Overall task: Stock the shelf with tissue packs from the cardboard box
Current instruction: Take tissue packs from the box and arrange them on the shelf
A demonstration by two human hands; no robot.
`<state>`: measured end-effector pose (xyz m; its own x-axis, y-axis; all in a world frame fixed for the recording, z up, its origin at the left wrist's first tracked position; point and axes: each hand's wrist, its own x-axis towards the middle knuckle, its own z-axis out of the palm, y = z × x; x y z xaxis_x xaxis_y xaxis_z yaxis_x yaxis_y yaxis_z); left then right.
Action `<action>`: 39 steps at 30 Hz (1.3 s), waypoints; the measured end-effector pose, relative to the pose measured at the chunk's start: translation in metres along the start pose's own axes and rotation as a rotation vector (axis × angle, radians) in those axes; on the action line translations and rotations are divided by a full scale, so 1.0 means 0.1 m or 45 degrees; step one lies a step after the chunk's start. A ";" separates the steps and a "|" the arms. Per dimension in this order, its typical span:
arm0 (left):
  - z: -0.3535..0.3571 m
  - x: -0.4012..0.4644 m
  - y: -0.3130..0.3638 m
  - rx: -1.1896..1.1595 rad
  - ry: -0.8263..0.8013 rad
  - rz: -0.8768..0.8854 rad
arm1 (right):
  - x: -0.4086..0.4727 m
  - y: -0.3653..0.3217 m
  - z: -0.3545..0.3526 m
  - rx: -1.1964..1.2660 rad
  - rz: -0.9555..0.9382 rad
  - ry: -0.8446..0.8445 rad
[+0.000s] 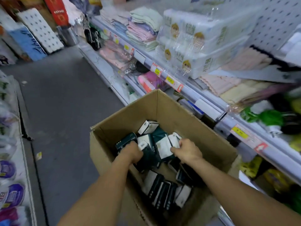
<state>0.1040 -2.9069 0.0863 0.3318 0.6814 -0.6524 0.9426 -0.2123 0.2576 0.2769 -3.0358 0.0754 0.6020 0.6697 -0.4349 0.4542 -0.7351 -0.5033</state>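
An open cardboard box [177, 108] stands on the aisle floor, holding several dark green and white tissue packs [160, 193] in a loose heap. Both my arms reach down into it. My left hand [132, 152] grips a dark green pack [125, 141] at the left of the heap. My right hand [187, 150] curls round a white-faced pack [174, 140] at the right of the heap. The shelf [210, 110] runs along the right side of the box.
Large white tissue bundles [192, 38], folded towels [143, 30] and price tags [173, 83] fill the right-hand shelving. More packaged goods [9, 185] line a low shelf on the left. The grey aisle floor [61, 95] stretches ahead, with boxed goods [39, 30] leaning at its far end.
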 end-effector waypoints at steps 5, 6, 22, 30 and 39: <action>-0.18 -1.01 0.01 -0.698 0.168 0.293 | -0.97 0.08 -0.47 0.374 -0.313 0.320; -0.19 -1.27 0.02 -0.851 0.142 0.357 | -1.22 0.09 -0.54 0.413 -0.424 0.419; 0.23 -3.90 0.69 -1.276 -0.317 0.739 | -4.15 0.94 -1.47 0.036 -0.853 0.986; 0.44 -4.65 1.54 -0.716 -0.128 1.247 | -4.91 1.41 -2.29 0.790 -0.320 0.882; 1.30 -5.71 2.87 -0.532 -0.159 1.599 | -5.95 2.58 -3.27 0.962 -0.153 0.699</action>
<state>0.1894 -3.4484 0.4402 0.9851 0.1086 0.1331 -0.0791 -0.4010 0.9127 0.2506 -3.6586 0.4480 0.8915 0.4518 -0.0329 0.1027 -0.2723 -0.9567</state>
